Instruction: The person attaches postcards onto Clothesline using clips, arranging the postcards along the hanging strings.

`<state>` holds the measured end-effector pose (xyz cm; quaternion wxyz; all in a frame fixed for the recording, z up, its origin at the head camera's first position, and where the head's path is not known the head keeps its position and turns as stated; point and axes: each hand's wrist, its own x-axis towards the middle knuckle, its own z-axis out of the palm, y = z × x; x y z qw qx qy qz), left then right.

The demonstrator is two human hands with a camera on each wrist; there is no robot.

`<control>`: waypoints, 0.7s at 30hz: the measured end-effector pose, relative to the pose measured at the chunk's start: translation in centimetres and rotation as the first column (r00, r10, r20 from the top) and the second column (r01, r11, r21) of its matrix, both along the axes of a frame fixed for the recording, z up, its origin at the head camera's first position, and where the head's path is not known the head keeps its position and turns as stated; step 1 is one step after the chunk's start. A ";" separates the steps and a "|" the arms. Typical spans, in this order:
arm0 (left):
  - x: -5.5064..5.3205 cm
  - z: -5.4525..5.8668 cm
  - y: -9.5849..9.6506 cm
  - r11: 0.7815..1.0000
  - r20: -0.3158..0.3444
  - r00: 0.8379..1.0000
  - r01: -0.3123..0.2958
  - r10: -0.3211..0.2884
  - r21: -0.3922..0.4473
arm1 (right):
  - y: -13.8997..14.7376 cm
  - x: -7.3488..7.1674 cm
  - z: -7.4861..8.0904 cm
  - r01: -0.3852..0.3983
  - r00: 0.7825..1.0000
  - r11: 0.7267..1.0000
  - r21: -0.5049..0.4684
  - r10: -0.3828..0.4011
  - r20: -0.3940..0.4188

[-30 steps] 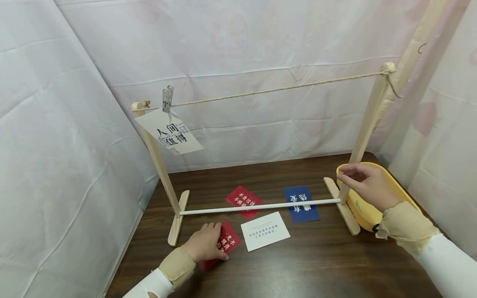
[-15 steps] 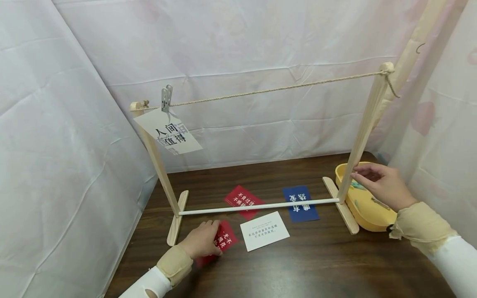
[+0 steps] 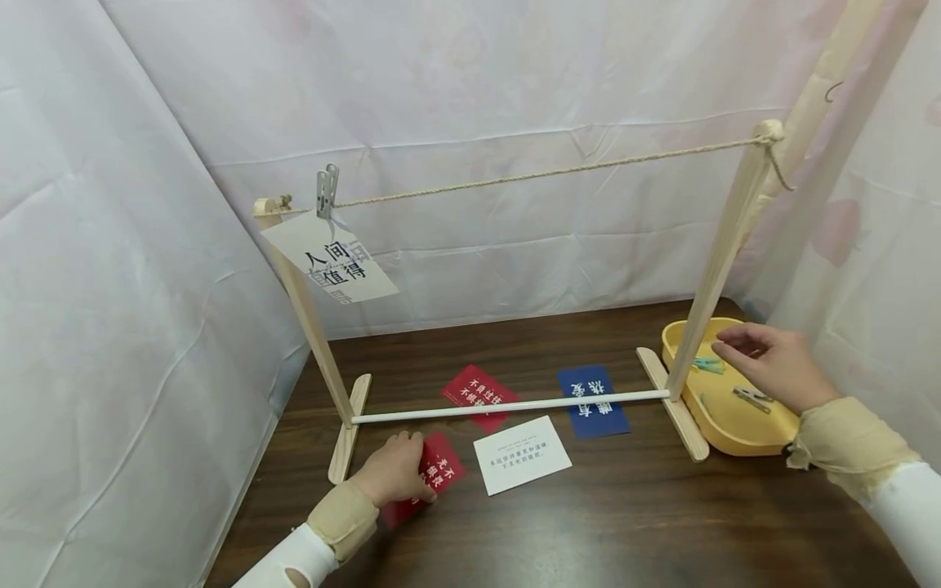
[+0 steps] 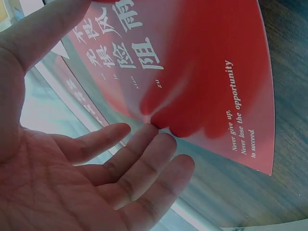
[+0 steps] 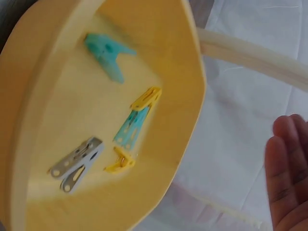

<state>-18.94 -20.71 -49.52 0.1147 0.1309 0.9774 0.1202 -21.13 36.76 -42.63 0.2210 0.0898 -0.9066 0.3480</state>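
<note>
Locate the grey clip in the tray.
In the right wrist view, the grey clip lies lower left in the tray, beside a small yellow clip; in the head view, it shows just below the right hand.

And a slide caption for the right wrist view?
Grey, teal and yellow clothespins lie in a yellow tray, with the right hand at the frame's right edge.
</note>
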 end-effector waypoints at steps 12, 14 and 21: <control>-0.3 -0.2 -0.3 1.000 0.009 1.000 -0.018 0.018 -0.005 | 2.5 -2.3 0.1 -0.097 0.943 0.936 0.339 -0.023 0.332; -0.2 -0.2 -0.3 1.000 0.003 1.000 -0.016 0.016 -0.006 | 3.0 -2.7 -0.1 -0.117 0.931 0.922 0.370 -0.028 0.364; -0.1 -0.2 -0.5 1.000 -0.044 0.999 -0.007 0.007 -0.018 | 4.2 -3.6 -0.8 -0.158 0.898 0.884 0.440 -0.057 0.437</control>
